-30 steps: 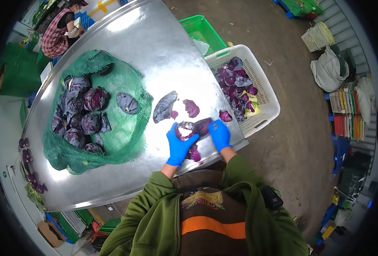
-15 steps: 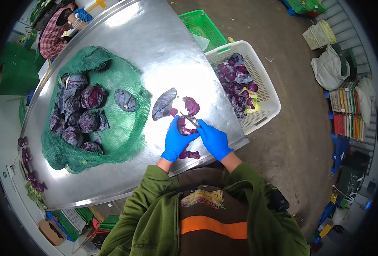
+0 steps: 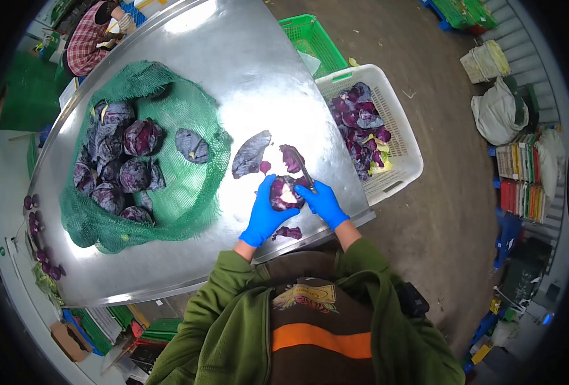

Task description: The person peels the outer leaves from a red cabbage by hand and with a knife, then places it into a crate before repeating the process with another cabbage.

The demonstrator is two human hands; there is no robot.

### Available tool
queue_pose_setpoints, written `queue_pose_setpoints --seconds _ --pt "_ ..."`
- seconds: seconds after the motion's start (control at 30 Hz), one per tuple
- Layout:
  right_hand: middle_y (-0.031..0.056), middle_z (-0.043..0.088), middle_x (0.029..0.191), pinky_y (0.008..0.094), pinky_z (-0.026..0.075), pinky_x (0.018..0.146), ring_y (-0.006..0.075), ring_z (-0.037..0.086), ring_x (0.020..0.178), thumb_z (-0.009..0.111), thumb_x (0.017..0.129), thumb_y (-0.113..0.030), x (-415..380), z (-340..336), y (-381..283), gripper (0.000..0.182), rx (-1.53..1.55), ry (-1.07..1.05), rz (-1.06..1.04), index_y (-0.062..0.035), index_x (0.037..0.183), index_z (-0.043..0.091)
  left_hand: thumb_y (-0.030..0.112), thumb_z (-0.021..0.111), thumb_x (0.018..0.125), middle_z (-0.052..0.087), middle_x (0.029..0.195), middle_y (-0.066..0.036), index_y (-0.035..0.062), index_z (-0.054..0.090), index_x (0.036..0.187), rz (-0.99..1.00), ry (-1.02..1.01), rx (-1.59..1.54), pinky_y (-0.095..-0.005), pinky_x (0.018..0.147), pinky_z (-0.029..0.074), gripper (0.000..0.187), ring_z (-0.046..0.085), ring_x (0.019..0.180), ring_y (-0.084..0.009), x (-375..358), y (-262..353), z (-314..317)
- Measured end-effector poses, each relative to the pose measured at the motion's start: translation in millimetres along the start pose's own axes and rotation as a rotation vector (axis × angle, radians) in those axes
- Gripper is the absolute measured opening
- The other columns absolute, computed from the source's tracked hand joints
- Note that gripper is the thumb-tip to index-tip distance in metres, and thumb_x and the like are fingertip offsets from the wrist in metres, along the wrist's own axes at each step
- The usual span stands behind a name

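Note:
Blue gloves cover both hands. My left hand is wrapped round the left side of a red cabbage, whose pale cut stem end faces up. In my right hand is a knife, its blade pointing up and away, while the fingers rest at the cabbage's right side. Loose leaves lie around: a large dull purple leaf, a curled purple leaf beside the blade, a small round piece, and a torn leaf near the table edge.
On the metal table, a green mesh bag holds several red cabbages. Right of the table stand a white basket of trimmed leaves and a green crate. Another person works beyond the far left edge.
The knife has swung from lying across the cabbage's top to its right side, blade now pointing away. The cabbage's pale stem end shows more fully. The view has shifted slightly.

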State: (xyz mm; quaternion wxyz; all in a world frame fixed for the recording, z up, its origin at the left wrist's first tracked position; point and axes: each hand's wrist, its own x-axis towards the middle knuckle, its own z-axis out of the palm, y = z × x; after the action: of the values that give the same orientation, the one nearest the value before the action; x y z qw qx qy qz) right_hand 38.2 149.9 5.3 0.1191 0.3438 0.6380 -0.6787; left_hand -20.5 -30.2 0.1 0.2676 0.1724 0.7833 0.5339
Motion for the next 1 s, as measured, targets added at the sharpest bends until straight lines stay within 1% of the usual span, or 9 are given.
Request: queue_pose_setpoints --seconds 0.1,0.13,0.17,0.23,0.27,0.47,0.6,0.77,1.0 --pt "-0.0011 0.057 0.068 0.0265 0.043 0.051 0.0048 0.051 0.057 0.071 0.090 -0.037 6.4 8.9 20.7 0.034 0.004 0.097 -0.032 -0.0045 0.099 0.068 0.031 0.093 0.061 0.045 0.135 -0.023 -0.0020 0.033 0.144 0.080 0.199 0.247 -0.0408 0.105 0.043 0.107 0.049 0.125 -0.0351 -10.5 -13.8 3.1" --pt "0.0037 0.062 0.069 0.0326 0.047 0.053 0.0140 0.060 0.058 0.069 0.091 -0.037 3.6 13.9 24.0 0.033 -0.105 0.118 -0.142 -0.0058 0.101 0.067 0.033 0.093 0.061 0.044 0.133 -0.024 -0.0032 0.033 0.143 -0.111 0.255 0.039 -0.0418 0.104 0.043 0.107 0.049 0.123 -0.0349 -11.9 -15.8 9.2" --pt "0.0037 0.062 0.069 0.0326 0.047 0.053 0.0140 0.060 0.058 0.069 0.091 -0.037 3.3 15.9 26.6 0.033 -0.105 0.115 -0.137 -0.0058 0.101 0.067 0.034 0.093 0.061 0.044 0.132 -0.024 -0.0045 0.034 0.142 -0.304 0.311 -0.175 -0.0427 0.103 0.043 0.108 0.049 0.121 -0.0347 -13.8 -18.3 14.8" --pt "0.0103 0.068 0.076 0.0390 0.051 0.060 0.0266 0.067 0.066 0.066 0.092 -0.036 0.3 19.1 28.7 0.030 -0.581 0.298 -0.353 -0.0080 0.103 0.066 0.038 0.094 0.060 0.044 0.131 -0.022 -0.0060 0.034 0.141 -0.317 0.349 -0.206 -0.0419 0.102 0.044 0.110 0.050 0.118 -0.0322 -14.4 -20.3 16.0" --pt "0.0150 0.070 0.085 0.0439 0.053 0.067 0.0347 0.068 0.077 0.064 0.091 -0.036 7.0 9.8 26.8 0.031 -0.657 0.322 -0.242 -0.0096 0.107 0.064 0.039 0.094 0.059 0.044 0.131 -0.022 -0.0059 0.034 0.141 -0.302 0.303 -0.136 -0.0417 0.102 0.044 0.111 0.050 0.119 -0.0323 -13.2 -16.2 10.4" --pt "0.0179 0.069 0.092 0.0434 0.053 0.068 0.0359 0.068 0.080 0.062 0.093 -0.041 -15.7 -3.7 -9.7 0.047 -0.671 0.435 -0.244 -0.0140 0.131 0.055 0.038 0.093 0.059 0.050 0.131 -0.023 -0.0050 0.038 0.139 -0.198 0.295 0.001 -0.0401 0.101 0.045 0.107 0.055 0.117 -0.0317 -8.4 13.6 2.9" --pt "0.0149 0.070 0.095 0.0429 0.053 0.065 0.0336 0.068 0.077 0.049 0.099 -0.038 -36.1 -1.2 -2.1 0.042 -0.869 0.217 -0.472 -0.0134 0.133 0.054 0.033 0.093 0.059 0.057 0.123 -0.021 -0.0025 0.043 0.134 -0.133 0.210 0.044 -0.0402 0.097 0.048 0.097 0.058 0.112 -0.0315 7.0 13.1 2.4" --pt "0.0120 0.067 0.086 0.0416 0.052 0.058 0.0307 0.066 0.068 0.052 0.098 -0.036 -37.3 5.8 -2.7 0.043 -0.972 0.192 -0.552 -0.0149 0.135 0.053 0.031 0.093 0.062 0.059 0.123 -0.016 -0.0038 0.042 0.134 -0.160 0.114 0.072 -0.0348 0.098 0.048 0.094 0.059 0.112 -0.0226 12.0 25.2 -4.8" --pt "0.0094 0.063 0.080 0.0403 0.049 0.052 0.0274 0.064 0.062 0.056 0.097 -0.036 -29.0 23.0 1.9 0.047 -1.137 0.278 -0.550 -0.0161 0.139 0.050 0.035 0.092 0.059 0.061 0.116 -0.020 0.0009 0.048 0.130 -0.127 0.135 0.059 -0.0402 0.091 0.050 0.090 0.062 0.105 -0.0319 13.2 25.7 -7.6"
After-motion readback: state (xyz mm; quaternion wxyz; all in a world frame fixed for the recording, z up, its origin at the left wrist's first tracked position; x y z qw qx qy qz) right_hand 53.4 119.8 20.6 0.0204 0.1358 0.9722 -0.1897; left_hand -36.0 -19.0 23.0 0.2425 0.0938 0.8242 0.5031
